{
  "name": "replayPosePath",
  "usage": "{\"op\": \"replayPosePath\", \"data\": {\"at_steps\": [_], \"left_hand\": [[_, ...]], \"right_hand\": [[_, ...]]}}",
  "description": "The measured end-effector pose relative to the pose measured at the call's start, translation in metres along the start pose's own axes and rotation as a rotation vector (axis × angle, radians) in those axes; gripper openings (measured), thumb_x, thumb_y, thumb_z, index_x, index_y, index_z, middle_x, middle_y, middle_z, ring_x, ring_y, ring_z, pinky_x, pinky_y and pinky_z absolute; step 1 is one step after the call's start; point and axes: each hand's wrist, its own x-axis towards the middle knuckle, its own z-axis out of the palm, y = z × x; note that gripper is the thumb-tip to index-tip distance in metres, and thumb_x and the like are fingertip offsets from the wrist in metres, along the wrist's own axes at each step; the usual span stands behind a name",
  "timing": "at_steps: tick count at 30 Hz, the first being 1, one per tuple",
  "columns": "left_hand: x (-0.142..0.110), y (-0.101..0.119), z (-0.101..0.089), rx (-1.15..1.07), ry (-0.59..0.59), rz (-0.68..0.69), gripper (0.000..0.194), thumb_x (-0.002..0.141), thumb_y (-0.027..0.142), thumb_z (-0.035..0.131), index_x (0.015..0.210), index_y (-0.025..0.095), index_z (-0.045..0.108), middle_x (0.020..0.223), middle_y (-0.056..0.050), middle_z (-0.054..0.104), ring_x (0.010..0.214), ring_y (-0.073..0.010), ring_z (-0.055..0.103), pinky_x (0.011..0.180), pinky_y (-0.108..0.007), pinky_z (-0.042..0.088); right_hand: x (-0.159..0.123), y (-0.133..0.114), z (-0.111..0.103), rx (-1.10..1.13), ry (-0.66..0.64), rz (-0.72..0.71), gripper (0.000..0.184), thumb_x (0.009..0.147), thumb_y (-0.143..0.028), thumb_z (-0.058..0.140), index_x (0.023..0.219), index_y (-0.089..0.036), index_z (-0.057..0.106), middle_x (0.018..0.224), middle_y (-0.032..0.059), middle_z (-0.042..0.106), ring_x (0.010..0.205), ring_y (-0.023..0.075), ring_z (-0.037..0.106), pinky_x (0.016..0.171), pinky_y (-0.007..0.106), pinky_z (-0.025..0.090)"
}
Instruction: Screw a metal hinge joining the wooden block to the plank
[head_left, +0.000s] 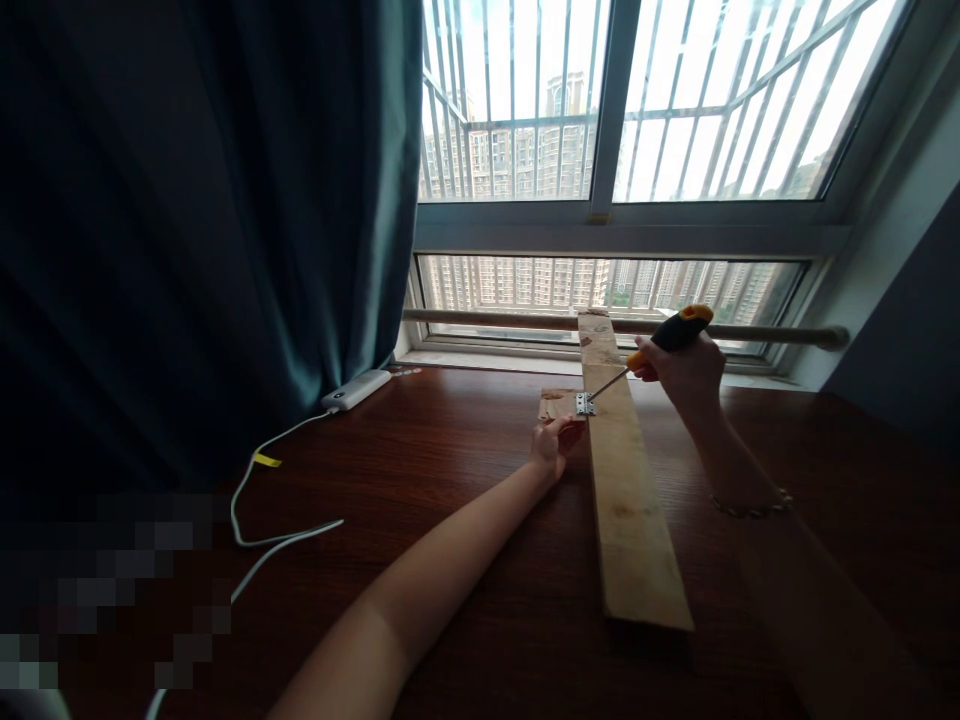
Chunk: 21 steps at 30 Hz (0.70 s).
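Observation:
My right hand (686, 372) is closed round the black and yellow handle of a screwdriver (681, 329). The screwdriver slants down to the left, its tip at a small metal hinge (585, 403). That hinge spans the joint between a long wooden plank (630, 490) and a short wood block (556, 402) on the plank's left side. With its fingers bent at the block's near edge, my left hand (551, 442) grips the block beside the hinge. The fingertips are partly hidden under the wood. Whether a screw sits under the screwdriver tip is too small to tell.
The plank lies lengthwise on a dark reddish-brown wooden surface (450, 440), its far end by a horizontal rail (495, 319) before the window. A white power strip (358, 390) with a white cable (238, 510) lies at left, below a dark blue curtain (337, 180).

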Motion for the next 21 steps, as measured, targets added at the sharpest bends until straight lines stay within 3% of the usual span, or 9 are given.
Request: {"op": "replayPosePath", "data": {"at_steps": [10,21], "left_hand": [[0.0,0.0,0.0,0.014,0.011,0.003,0.003,0.064,0.01,0.062,0.067,0.01,0.064,0.064,-0.007,0.068,0.061,-0.016,0.064,0.075,-0.031,0.049],[0.0,0.001,0.001,0.001,0.013,0.004,0.003,0.064,0.01,0.062,0.067,0.01,0.063,0.063,-0.007,0.068,0.06,-0.0155,0.064,0.07,-0.029,0.049]], "right_hand": [[-0.005,-0.013,-0.003,-0.198,-0.035,-0.066,0.033,0.058,-0.037,0.067,0.08,-0.014,0.056,0.048,0.0003,0.06,0.039,0.0213,0.061,0.035,0.027,0.051],[-0.005,-0.013,-0.005,-0.237,-0.063,-0.12,0.033,0.058,-0.038,0.069,0.076,-0.014,0.055,0.049,0.0005,0.06,0.038,0.0193,0.061,0.036,0.026,0.051]]}}
